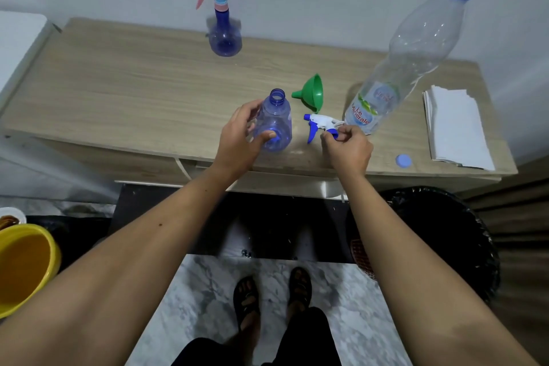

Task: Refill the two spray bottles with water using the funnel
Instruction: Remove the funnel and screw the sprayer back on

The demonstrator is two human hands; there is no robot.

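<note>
Fingers (252, 111) of the left hand (237, 135) curl round the open spray bottle (274, 125) near the desk (133, 89) front edge, while the right hand (347, 147) pinches the blue-and-white trigger head (319, 125) just beside it. Green funnel (310, 92) lies behind them, next to the big water bottle (395, 68). Second spray bottle (222, 24) stands at the back, trigger on.

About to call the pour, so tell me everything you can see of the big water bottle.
The water bottle is tall, clear plastic with a blue-tinted neck, uncapped, standing upright at the table's right side. A "Le Minerale" label wraps its lower part. No water level is discernible. Neither hand touches it; the right hand is close by its base.
</note>
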